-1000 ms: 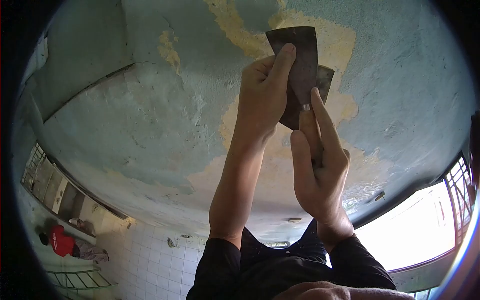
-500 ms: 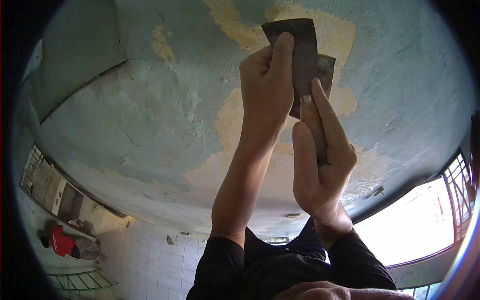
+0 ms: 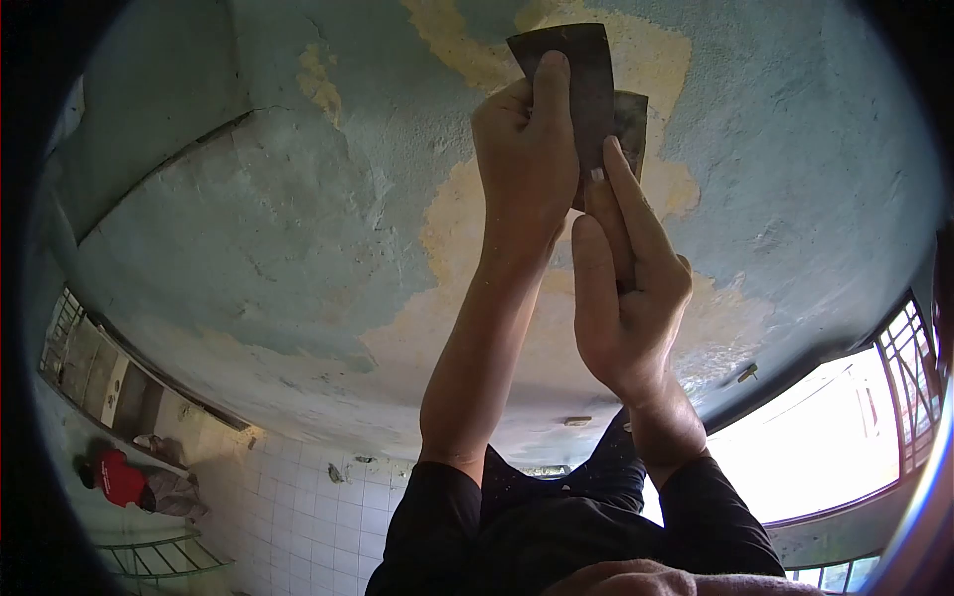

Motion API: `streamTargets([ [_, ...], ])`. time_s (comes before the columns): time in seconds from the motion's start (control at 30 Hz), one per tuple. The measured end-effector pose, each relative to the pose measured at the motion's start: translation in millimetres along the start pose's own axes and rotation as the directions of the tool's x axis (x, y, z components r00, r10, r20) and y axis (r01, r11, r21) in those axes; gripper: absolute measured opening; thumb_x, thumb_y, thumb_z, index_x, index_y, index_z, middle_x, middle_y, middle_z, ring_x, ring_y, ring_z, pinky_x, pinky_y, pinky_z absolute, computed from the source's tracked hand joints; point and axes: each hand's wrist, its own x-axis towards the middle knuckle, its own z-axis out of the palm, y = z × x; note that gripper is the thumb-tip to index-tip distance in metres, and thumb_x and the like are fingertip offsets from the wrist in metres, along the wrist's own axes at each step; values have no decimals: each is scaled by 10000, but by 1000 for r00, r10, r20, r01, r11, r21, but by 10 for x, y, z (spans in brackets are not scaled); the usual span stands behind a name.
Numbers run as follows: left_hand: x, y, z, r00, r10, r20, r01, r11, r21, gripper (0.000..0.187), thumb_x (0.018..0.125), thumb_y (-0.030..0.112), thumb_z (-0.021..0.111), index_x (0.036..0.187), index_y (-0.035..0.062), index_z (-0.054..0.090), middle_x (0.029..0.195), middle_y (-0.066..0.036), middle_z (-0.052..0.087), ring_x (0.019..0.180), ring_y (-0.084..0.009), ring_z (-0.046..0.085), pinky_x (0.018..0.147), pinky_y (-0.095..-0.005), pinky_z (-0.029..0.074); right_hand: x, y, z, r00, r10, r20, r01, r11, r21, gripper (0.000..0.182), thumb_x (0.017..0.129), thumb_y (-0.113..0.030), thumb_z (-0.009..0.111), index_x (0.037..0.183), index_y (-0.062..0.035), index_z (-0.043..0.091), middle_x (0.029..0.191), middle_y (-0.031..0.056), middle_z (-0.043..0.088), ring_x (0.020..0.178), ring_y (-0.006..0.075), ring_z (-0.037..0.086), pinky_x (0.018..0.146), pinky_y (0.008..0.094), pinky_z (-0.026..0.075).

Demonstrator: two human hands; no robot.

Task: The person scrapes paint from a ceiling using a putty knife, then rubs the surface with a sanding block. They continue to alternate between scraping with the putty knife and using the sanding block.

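Note:
A putty knife with a dark, flared blade (image 3: 588,84) and a wooden handle (image 3: 608,223) is held up in front of a peeling wall. My left hand (image 3: 525,149) is closed at the blade, its thumb pressed flat on the near face. Around the handle is my right hand (image 3: 641,288), one finger stretched along it toward the blade and the thumb beside it. Behind the blade a second dark flat piece (image 3: 631,124) sticks out to the right; its kind and what holds it are hidden.
Blue-green paint on the wall (image 3: 288,219) has come off in yellowish patches (image 3: 656,60). A bright barred window (image 3: 815,427) lies at the lower right. At the lower left are a person in a red shirt (image 3: 121,479), shelves (image 3: 139,402), a green metal frame (image 3: 164,558) and white tiles (image 3: 308,512).
Both hands and the putty knife have shifted slightly up and to the left in the view. The wall patches have shifted a little left too. The grip looks the same.

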Motion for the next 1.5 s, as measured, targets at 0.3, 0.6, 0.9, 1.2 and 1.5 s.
streamTargets([
  [0.3, -79, 42, 63, 1000, 6, 6, -6, 1000, 16, 556, 1037, 312, 583, 565, 36, 483, 530, 30, 441, 519, -64, 351, 478, -309, 290, 7, -95, -121, 1000, 22, 13, -21, 998, -53, 481, 979, -37, 534, 1428, 130, 491, 1099, 266, 739, 952, 198, 736, 778, 274, 573],
  [0.6, -65, 82, 53, 994, -104, -16, 103, 993, -51, 565, 1042, 301, 570, 540, 67, 457, 508, 53, 421, 493, -47, 340, 474, -290, 271, -10, -58, -40, 996, -82, -18, 80, 991, -104, 488, 967, -25, 536, 1422, 143, 486, 1097, 286, 731, 954, 207, 740, 755, 264, 575],
  [0.9, -13, 115, 66, 998, -54, -26, 53, 999, -12, 542, 1038, 307, 557, 568, 40, 506, 521, 41, 445, 495, -54, 351, 473, -300, 298, 77, -67, 13, 995, -96, -30, 92, 990, -106, 483, 970, -34, 554, 1419, 134, 497, 1089, 277, 738, 872, 166, 739, 686, 244, 562],
  [1.2, 50, 127, 71, 998, 22, -53, -20, 999, 37, 504, 1030, 281, 562, 594, 30, 529, 553, 29, 483, 517, -65, 398, 492, -298, 344, 147, -10, 77, 994, -91, -64, 88, 994, -59, 474, 970, -51, 553, 1405, 133, 513, 1071, 260, 744, 928, 207, 748, 751, 266, 587],
  [1.5, 63, 161, 61, 998, -61, 0, 61, 998, -30, 511, 1029, 281, 548, 591, 17, 551, 545, 10, 508, 511, -77, 422, 494, -313, 361, 159, -209, -69, 999, -19, -31, 19, 1000, 0, 458, 972, -60, 553, 1387, 132, 535, 1117, 272, 729, 1025, 218, 721, 842, 294, 574],
])
